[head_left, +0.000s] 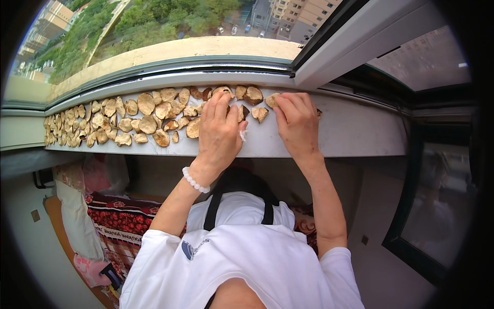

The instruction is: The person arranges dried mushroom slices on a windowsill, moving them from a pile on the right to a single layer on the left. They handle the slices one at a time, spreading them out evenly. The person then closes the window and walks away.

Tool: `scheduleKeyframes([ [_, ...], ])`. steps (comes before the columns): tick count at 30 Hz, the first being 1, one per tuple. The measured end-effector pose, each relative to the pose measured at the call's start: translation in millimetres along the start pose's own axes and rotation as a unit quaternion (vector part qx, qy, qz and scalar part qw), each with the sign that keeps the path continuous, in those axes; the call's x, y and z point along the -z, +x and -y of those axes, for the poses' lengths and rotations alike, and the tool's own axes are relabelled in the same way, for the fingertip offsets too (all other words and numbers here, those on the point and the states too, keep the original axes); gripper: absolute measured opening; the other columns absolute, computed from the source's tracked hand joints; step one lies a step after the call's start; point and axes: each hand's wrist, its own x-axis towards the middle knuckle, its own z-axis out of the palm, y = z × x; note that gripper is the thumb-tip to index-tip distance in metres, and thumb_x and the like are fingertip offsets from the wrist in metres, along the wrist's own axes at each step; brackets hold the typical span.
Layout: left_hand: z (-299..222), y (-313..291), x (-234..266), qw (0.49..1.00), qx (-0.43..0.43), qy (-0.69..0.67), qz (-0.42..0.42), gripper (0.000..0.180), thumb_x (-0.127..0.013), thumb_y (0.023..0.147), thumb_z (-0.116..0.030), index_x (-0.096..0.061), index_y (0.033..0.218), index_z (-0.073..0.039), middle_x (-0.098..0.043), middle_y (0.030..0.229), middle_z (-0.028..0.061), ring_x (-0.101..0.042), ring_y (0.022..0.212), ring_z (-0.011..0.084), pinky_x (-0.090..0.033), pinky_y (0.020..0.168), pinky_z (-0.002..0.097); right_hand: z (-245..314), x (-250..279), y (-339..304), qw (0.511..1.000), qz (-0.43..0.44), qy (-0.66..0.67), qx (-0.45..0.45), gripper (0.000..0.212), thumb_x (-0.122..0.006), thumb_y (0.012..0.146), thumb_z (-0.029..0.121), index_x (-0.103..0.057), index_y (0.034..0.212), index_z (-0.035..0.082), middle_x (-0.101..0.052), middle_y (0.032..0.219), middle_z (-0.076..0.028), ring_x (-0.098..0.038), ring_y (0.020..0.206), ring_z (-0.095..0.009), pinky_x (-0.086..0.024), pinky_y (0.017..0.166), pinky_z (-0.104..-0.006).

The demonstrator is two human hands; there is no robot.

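Note:
Dried tan slices with brown rims (pixel 147 124) lie spread over a white windowsill (pixel 360 129); I cannot tell what they were cut from. My left hand (pixel 218 123) rests over the slices near the middle, its fingers stretched toward a slice with a dark hollow (pixel 222 90) by the window frame. Something small and white (pixel 244 135) is at that hand's thumb. To the right, my right hand (pixel 298 123) has thumb and fingers closed on a pale slice (pixel 271 100). Below it and slightly left lies a triangular slice (pixel 260 114). Part of another dark slice shows beyond the right hand.
A window frame (pixel 170 69) runs along the sill's far side, with trees and buildings far below. An opened dark-framed window sash (pixel 406 247) stands at the right. Beneath the sill's left part is patterned red bedding (pixel 121 216). A white bead bracelet (pixel 194 181) circles my left wrist.

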Motion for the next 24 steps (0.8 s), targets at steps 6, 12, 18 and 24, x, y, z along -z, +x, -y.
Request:
scheduleKeyframes([
  [6, 2.3, -27.5, 30.1, 0.999, 0.017, -0.026, -0.014, 0.037, -0.08, 0.076, -0.003, -0.066, 0.109, 0.006, -0.055, 0.133, 0.0195, -0.049, 0.131, 0.0408, -0.043, 0.106, 0.0488, -33.9, 40.7, -22.4, 0.992, 0.023, -0.057, -0.114, 0.028, -0.07, 0.083, 0.003, -0.069, 0.11, 0.0, -0.066, 0.116, -0.013, -0.058, 0.111, -0.033, -0.048, 0.096, -0.0446],
  [12, 6.4, -74.6, 49.4, 0.995, 0.039, -0.096, -0.004, 0.032, -0.077, 0.077, 0.001, -0.067, 0.107, 0.005, -0.06, 0.125, 0.0191, -0.058, 0.119, 0.0396, -0.05, 0.096, 0.0451, -44.8, 59.8, -59.5, 0.976, 0.101, -0.056, -0.185, 0.048, -0.07, 0.083, 0.007, -0.059, 0.129, 0.0, -0.056, 0.134, -0.018, -0.053, 0.119, -0.036, -0.046, 0.102, -0.0453],
  [18, -11.5, -83.2, 37.5, 0.987, -0.004, -0.154, 0.032, 0.03, -0.079, 0.075, -0.003, -0.067, 0.101, 0.004, -0.066, 0.109, 0.0174, -0.063, 0.102, 0.0382, -0.053, 0.086, 0.0442, 3.3, 19.4, -51.8, 0.982, 0.116, -0.053, -0.136, 0.053, -0.075, 0.082, 0.009, -0.057, 0.131, 0.002, -0.054, 0.133, -0.018, -0.053, 0.116, -0.037, -0.047, 0.099, -0.0447],
  [24, -24.5, -70.3, 23.1, 0.983, -0.06, -0.16, 0.062, 0.032, -0.078, 0.075, -0.006, -0.066, 0.103, 0.004, -0.064, 0.116, 0.0178, -0.062, 0.108, 0.0381, -0.053, 0.09, 0.0457, 20.7, -5.9, -46.6, 0.995, 0.048, 0.038, -0.077, 0.036, -0.068, 0.082, -0.002, -0.064, 0.118, 0.0, -0.063, 0.117, -0.014, -0.06, 0.104, -0.034, -0.054, 0.084, -0.0413],
])
